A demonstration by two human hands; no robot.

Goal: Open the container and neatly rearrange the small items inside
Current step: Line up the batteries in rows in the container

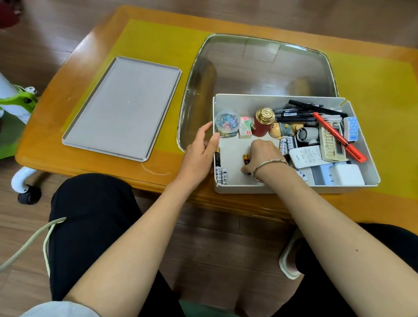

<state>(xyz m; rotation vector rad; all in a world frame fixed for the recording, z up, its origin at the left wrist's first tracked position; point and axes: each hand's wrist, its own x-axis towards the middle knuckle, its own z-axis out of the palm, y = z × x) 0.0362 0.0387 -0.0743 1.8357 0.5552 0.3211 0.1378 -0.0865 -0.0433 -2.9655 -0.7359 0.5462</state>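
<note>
An open white container (370, 168) sits at the table's near edge, its grey lid (123, 109) lying flat to the left. My left hand (199, 153) grips the container's left wall, thumb over the rim. My right hand (262, 156) reaches down inside and pinches a black and gold battery (245, 158) on the floor of the box. White batteries (222, 176) lie in the near left corner, with another black battery (218, 156) against the left wall. Inside are also a clear tub of clips (226, 123), a red bottle with gold cap (262, 123), black pens (301, 113), a red cutter (339, 138), a calculator (330, 143) and a white remote (306, 156).
The wooden table (56, 154) has a yellow mat and a glass panel (262, 71) in the middle behind the container. A green and white wheeled stand (7, 111) is at the left. My knees are below the table edge, and a slipper (289, 261) lies on the floor.
</note>
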